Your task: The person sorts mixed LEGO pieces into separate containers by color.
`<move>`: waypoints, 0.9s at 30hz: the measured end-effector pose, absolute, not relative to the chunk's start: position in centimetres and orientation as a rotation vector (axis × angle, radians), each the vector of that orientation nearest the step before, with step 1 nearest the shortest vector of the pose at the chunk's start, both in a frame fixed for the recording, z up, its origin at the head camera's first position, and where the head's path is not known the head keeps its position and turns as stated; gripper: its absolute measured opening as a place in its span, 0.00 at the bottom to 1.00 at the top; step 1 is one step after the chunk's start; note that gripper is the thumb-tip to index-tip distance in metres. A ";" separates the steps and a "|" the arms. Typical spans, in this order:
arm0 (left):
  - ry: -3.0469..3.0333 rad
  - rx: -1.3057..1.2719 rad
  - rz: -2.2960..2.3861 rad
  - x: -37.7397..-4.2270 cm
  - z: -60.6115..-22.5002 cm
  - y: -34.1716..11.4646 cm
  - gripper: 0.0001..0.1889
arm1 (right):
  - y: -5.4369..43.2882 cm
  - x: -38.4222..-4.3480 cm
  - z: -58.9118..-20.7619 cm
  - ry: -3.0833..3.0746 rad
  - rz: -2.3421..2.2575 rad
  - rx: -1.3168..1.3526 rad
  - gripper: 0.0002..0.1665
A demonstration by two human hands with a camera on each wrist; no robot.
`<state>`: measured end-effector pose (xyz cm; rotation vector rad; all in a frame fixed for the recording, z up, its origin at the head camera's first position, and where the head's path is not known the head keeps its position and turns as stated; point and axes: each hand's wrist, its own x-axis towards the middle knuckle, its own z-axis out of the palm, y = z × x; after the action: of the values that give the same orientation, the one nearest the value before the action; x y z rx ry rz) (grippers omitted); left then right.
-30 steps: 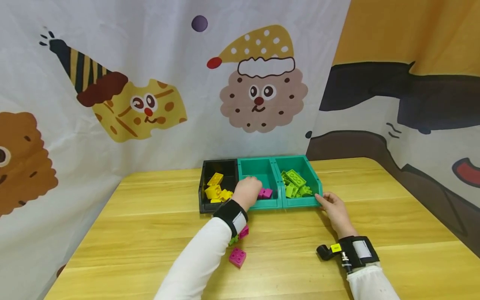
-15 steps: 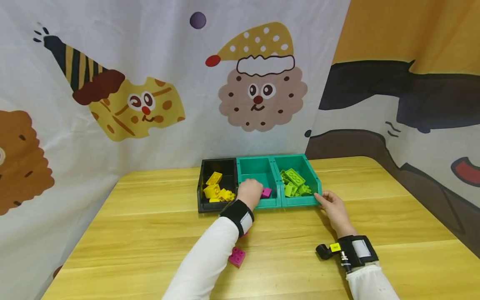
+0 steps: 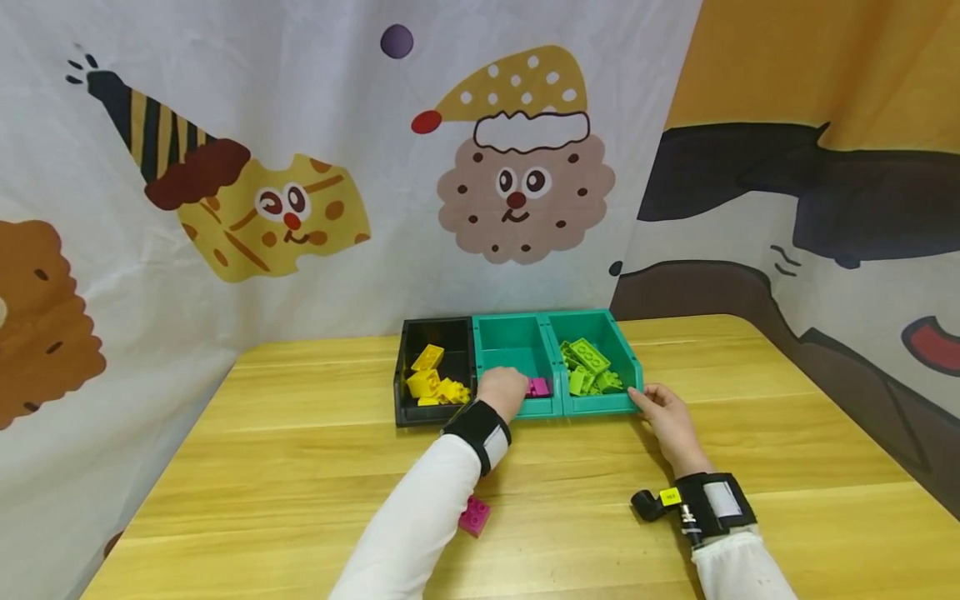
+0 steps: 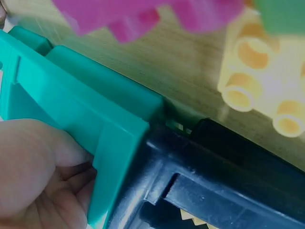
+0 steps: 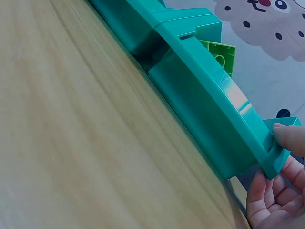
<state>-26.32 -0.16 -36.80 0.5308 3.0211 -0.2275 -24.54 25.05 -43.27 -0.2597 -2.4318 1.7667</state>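
My left hand [image 3: 502,393] reaches over the front of the middle teal bin [image 3: 513,335], beside magenta bricks [image 3: 538,387]. Its fingers bend inside that bin in the left wrist view; whether they hold a brick is hidden. My right hand [image 3: 667,418] pinches the front right corner of the right teal bin [image 3: 600,405], thumb on top and fingers below. Light green bricks [image 3: 588,357] lie in that bin. On the table, a magenta brick [image 3: 475,517] sits beside my left sleeve. Another magenta brick [image 4: 128,16] and a pale yellow brick [image 4: 262,71] show in the left wrist view.
A black bin [image 3: 405,415] with several yellow bricks [image 3: 426,383] adjoins the middle bin on the left. All three bins stand in a row near the back of the wooden table [image 3: 300,467], before a printed cloth [image 3: 300,83].
My left hand has shifted slightly right and toward the front of the middle bin. Magenta bricks there have moved. The left forearm now covers more of the table bricks. My right hand stays put.
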 end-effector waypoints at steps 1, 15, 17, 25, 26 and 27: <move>3.019 0.528 -0.225 -26.3 -36.8 -0.2 0.12 | 25.0 -24.5 -43.3 -2.433 1.765 -0.256 0.25; 2.947 0.647 -0.133 -25.6 -35.9 -0.8 0.09 | 25.0 -24.5 -43.3 -2.411 1.776 -0.257 0.24; 2.940 0.680 -0.105 -25.5 -35.3 -1.1 0.09 | 25.0 -24.5 -43.3 -2.406 1.777 -0.258 0.23; 2.961 0.726 0.165 -24.7 -33.0 -3.0 0.07 | 25.0 -24.5 -43.2 -2.429 1.764 -0.259 0.26; 2.972 0.739 0.181 -24.6 -32.8 -3.3 0.08 | 25.0 -24.5 -43.2 -2.430 1.764 -0.260 0.25; 2.980 0.749 0.202 -24.5 -32.6 -3.5 0.10 | 25.0 -24.5 -43.2 -2.430 1.763 -0.262 0.25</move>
<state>-24.46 -3.52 -32.64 0.7490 2.9800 0.2025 -24.52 24.98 -43.17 -0.2620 -2.4296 1.7625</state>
